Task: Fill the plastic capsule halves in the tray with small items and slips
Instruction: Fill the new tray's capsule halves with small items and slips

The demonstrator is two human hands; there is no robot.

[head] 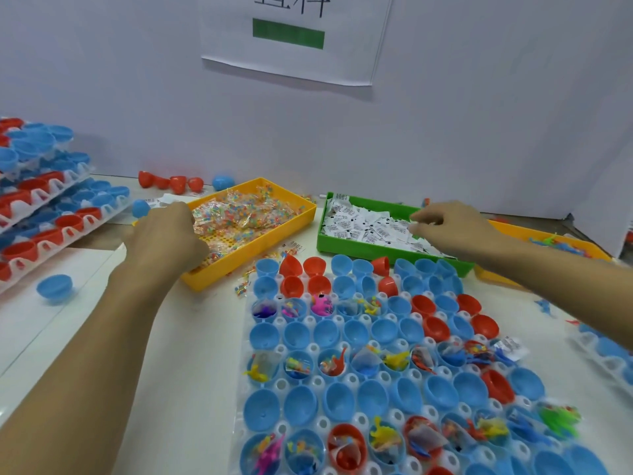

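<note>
Your tray (pixel 342 318) of capsule halves (pixel 298 406) lies on the tabletop (pixel 191 337) in front of you, its long axis running from your near side away toward the bins, slanting a little to the left as it goes far. The halves sit mouth-up in rows; blue ones are the most, red ones are scattered among them. Some rows hold small coloured toys (pixel 394 359) and folded slips, other rows sit bare between them. The near end and near right corner of the tray are cut off by the frame edge.

Just beyond the tray's far left corner is the yellow bin (pixel 260 241) of clear packets with coloured beads. Your left hand (pixel 168 234) reaches into its left end, fingers curled down among the packets; the back of the hand hides the fingertips, so you cannot tell whether it grips anything. To the right is the green bin (pixel 342 246) of white slips (pixel 363 226). Your right hand (pixel 452 228) hangs over its right end, fingers bent and pinching at slips.

Your right forearm hides much of a second yellow bin (pixel 582 241) farther right; bits of blue and green show in it, too small to make out. Stacked trays (pixel 51 207) of halves sit at far left, cut off by the edge.
</note>
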